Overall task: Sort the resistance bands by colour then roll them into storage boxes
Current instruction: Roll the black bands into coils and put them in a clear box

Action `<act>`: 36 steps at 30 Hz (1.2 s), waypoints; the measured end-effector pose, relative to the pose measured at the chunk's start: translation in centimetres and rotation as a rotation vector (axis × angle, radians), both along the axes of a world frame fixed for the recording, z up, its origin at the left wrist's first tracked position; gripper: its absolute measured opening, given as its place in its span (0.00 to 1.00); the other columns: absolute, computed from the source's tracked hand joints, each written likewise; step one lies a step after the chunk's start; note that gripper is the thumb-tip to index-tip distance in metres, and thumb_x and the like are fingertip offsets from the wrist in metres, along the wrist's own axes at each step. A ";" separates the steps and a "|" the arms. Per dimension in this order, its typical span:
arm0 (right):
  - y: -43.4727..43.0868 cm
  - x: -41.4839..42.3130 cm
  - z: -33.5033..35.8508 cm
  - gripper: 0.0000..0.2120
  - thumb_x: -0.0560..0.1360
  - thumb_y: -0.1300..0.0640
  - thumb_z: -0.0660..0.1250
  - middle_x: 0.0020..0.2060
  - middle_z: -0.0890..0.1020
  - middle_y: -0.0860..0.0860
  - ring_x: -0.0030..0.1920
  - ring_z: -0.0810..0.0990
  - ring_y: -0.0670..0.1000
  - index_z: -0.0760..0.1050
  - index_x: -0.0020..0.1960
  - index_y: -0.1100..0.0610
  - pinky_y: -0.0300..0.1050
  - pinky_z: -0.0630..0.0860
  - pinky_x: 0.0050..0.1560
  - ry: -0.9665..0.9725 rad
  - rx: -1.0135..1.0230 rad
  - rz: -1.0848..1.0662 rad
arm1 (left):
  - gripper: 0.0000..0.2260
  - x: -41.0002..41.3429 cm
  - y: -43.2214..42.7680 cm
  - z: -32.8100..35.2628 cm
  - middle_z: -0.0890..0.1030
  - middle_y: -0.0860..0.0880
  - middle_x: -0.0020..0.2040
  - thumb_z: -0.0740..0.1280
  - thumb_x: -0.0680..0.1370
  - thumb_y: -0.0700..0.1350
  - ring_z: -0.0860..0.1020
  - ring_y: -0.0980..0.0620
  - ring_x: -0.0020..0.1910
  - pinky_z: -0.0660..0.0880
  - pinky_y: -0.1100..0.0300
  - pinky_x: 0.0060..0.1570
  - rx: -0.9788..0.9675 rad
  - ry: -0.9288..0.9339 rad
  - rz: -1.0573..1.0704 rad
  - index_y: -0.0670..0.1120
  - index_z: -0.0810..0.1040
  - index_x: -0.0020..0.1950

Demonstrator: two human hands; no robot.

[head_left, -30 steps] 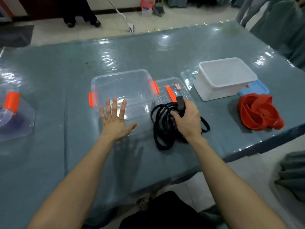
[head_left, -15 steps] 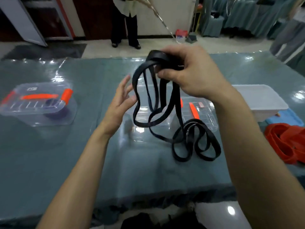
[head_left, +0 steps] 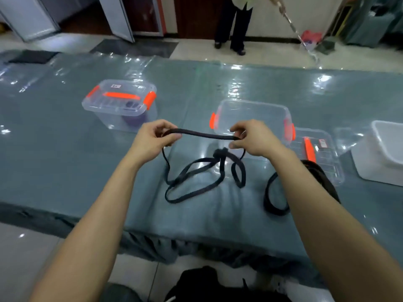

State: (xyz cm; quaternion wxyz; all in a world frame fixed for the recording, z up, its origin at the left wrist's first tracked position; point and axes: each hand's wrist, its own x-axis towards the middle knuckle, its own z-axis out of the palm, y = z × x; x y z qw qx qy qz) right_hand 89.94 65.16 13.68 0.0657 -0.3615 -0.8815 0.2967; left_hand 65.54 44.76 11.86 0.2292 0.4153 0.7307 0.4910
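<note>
Left hand point(head_left: 152, 138) and right hand point(head_left: 253, 138) each pinch the band point(head_left: 205, 135), held taut in front of the open box point(head_left: 253, 102); the rest hangs tangled. Judged limp and light: grip straight runs.

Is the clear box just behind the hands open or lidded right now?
Open. The clear box has no lid on top; a lid with an orange handle lies flat beside it on the right.

Head-worn, forward-down, apparently near table point(head_left: 65, 162)
</note>
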 end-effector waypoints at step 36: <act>-3.2 7.9 -14.8 0.05 0.80 0.58 0.71 0.48 0.84 0.43 0.51 0.80 0.47 0.84 0.54 0.50 0.44 0.75 0.53 0.085 -0.098 -0.196 | 0.12 5.3 -1.6 -20.8 0.81 0.52 0.60 0.71 0.80 0.51 0.76 0.46 0.66 0.67 0.49 0.71 -0.693 0.709 -0.238 0.57 0.82 0.63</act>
